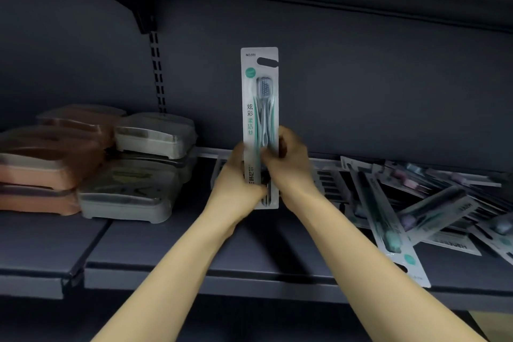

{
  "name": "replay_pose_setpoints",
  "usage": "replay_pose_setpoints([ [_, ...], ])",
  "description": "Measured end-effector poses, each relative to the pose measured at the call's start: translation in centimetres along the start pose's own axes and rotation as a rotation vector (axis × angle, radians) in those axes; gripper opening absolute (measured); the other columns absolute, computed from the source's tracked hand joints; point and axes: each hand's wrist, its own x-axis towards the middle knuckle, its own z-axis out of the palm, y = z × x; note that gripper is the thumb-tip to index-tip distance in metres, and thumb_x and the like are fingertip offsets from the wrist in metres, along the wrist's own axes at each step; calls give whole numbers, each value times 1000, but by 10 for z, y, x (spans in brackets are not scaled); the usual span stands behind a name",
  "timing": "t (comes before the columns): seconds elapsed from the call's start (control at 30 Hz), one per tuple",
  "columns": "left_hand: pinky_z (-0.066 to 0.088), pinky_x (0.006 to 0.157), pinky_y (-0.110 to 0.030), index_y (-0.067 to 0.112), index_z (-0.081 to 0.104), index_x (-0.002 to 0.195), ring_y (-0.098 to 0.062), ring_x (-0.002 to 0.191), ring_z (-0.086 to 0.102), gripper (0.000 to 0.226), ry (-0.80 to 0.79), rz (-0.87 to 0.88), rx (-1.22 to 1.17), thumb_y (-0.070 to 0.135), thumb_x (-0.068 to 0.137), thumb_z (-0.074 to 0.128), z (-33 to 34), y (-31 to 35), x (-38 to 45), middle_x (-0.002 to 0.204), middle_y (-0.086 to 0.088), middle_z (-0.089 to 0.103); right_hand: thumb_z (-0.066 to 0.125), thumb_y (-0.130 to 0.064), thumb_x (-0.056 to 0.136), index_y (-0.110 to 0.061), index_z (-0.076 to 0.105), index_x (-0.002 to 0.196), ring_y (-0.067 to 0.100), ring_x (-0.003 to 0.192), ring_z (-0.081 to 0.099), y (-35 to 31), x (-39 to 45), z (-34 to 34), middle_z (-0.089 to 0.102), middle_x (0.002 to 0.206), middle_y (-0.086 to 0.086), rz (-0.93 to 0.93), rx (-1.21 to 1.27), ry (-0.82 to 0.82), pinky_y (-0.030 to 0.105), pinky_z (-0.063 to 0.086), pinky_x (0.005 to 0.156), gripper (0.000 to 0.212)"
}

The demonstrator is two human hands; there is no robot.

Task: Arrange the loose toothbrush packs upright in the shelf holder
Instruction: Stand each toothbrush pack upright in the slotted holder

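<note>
We grip one toothbrush pack point(259, 108) upright, left hand point(236, 175) and right hand point(288, 164) clamped low; top-heavy, it could tip toward the loose packs point(416, 203) at three o'clock.

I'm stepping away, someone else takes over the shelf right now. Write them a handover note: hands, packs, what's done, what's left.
Left hand and right hand: both grip the lower half of one toothbrush pack, held upright in front of the shelf back, green print facing you.
Loose packs: a scattered heap lying flat on the shelf, to the right of the hands.
Stacked lidded boxes sit to the left.
Done: no pack visibly standing in a holder; the holder itself is not clearly visible.
Left: seat the held pack upright, then work through the heap.
</note>
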Motion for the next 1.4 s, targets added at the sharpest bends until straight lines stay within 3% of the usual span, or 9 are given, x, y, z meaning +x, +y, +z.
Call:
replay_pose_setpoints([
  [0.13, 51, 70, -8, 27, 50, 121, -3, 90, 61, 57, 28, 63, 3, -9, 78, 40, -8, 1, 11, 101, 7, 65, 48, -2, 88, -34, 25, 140, 17, 115, 55, 3, 6, 6, 54, 128, 1, 23, -125, -148, 34, 50, 95, 65],
  [0.27, 45, 80, -13, 25, 45, 128, -14, 107, 57, 61, 62, 66, 31, -9, 79, 30, -13, -2, 25, 120, -5, 58, 48, -8, 90, -43, -4, 144, 14, 100, 54, 4, 14, 15, 48, 136, 2, 38, -231, -227, 16, 45, 68, 83],
  [0.33, 41, 80, -13, 29, 42, 130, -14, 108, 53, 62, 50, 39, 50, -6, 80, 31, -16, -5, 33, 126, -6, 52, 48, -8, 92, -43, -11, 143, 11, 95, 52, 4, 18, 18, 48, 136, 1, 47, -244, -231, 18, 44, 70, 86],
  [0.47, 47, 86, -19, 33, 35, 137, -14, 110, 54, 65, 24, 35, 11, -4, 84, 33, -22, -6, 41, 130, 1, 50, 50, -3, 89, -36, 2, 147, 9, 92, 58, 9, 25, 24, 55, 124, -3, -23, -198, -150, 12, 48, 71, 83],
  [0.57, 49, 75, -14, 29, 52, 126, -3, 89, 60, 61, -30, 90, -19, -10, 82, 38, -31, -3, 46, 103, 7, 64, 54, 5, 83, -30, 27, 142, 16, 108, 61, 15, 37, 26, 62, 120, 2, -102, -162, -69, 30, 53, 92, 74],
  [0.7, 53, 85, -22, 33, 59, 118, -6, 99, 64, 60, -75, 116, -44, -12, 83, 38, -40, -1, 57, 107, 9, 69, 58, 4, 82, -17, 50, 124, 19, 100, 64, 18, 53, 25, 66, 108, 8, -108, -156, -11, 38, 53, 91, 47],
  [0.93, 47, 84, -17, 56, 51, 95, 8, 90, 61, 70, -81, 122, -19, -10, 85, 31, -39, -3, 72, 87, 34, 65, 52, -1, 87, -22, 42, 130, 21, 104, 61, 29, 74, 33, 64, 111, 7, -82, -138, -10, 35, 51, 93, 48],
  [1.07, 43, 99, -36, 48, 51, 114, -6, 113, 53, 67, -46, 69, -77, -8, 85, 29, -42, -11, 81, 118, 21, 59, 51, -2, 88, -24, 40, 131, 24, 106, 61, 36, 80, 40, 65, 113, 7, -93, -164, -8, 38, 50, 96, 50],
  [1.4, 47, 63, -10, 51, 44, 114, 12, 78, 60, 78, -53, 65, -13, -17, 80, 28, -43, -24, 90, 88, 35, 58, 52, -3, 88, -20, 41, 131, 27, 98, 64, 53, 88, 55, 66, 108, 12, -103, -185, -8, 38, 53, 89, 48],
])
